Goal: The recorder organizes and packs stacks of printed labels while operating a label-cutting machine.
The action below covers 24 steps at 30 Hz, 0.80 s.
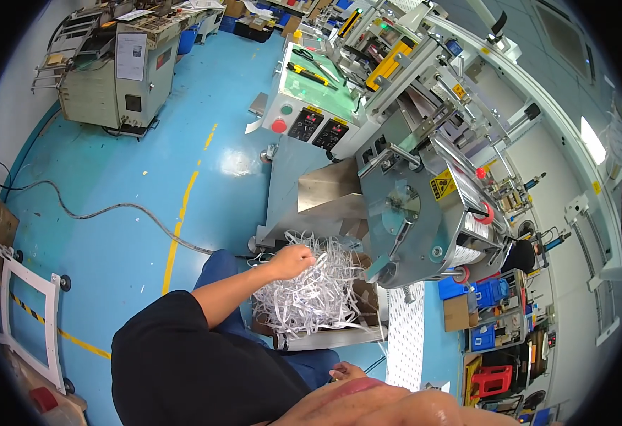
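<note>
Left grip over paper strips

light: bright, fairly even, lamp upper right | glare: white patch on floor | paper strips: near-white | distortion: fisheye, machine frame bowed, corners black
</note>
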{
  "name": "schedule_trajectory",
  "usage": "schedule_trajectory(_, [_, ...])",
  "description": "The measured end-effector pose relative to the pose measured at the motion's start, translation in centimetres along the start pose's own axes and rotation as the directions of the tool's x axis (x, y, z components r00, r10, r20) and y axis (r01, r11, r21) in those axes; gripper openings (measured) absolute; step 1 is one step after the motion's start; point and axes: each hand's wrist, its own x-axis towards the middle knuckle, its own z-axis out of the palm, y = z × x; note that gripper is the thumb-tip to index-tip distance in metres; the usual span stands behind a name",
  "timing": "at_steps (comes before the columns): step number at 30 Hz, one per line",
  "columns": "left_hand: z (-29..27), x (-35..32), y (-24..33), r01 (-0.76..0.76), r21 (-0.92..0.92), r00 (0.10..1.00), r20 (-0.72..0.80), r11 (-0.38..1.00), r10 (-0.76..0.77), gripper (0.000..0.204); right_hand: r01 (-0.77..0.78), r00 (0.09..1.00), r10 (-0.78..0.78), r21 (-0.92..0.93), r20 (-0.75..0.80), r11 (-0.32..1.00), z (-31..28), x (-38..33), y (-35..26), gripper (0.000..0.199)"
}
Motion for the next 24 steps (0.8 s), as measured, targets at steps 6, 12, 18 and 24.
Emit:
schedule_trajectory(6, [0.4, -0.3, -1.1, 0.145, -0.29, 0.986, -0.041, 0.946, -0.163, 0.028, -0.013, 1.0, 0.013, 0.008, -0.021, 1.0, 0.2, 0.0, 0.6, 0.047])
schedule_trajectory(12, [1.8, 0.0, -1.9, 0.214, -0.496, 0.957, -0.066, 0.842, -0.283, 0.028, -0.015, 0.999, 0.013, -0.056, -0.029, 0.998, -0.5, -0.8, -1.7, 0.047])
schedule_trajectory(18, [1.4, -0.2, -1.3, 0.228, -0.433, 0.959, -0.054, 0.872, -0.277, 0.029, -0.025, 0.999, 0.024, -0.054, -0.033, 0.998, -0.3, -1.0, -1.4, 0.047])
schedule_trajectory(24, [0.3, -0.4, 0.6, 0.274, -0.48, 0.953, 0.021, 0.833, -0.301, 0.028, -0.024, 0.999, 0.022, -0.077, -0.032, 0.997, -0.4, -1.3, -1.8, 0.047])
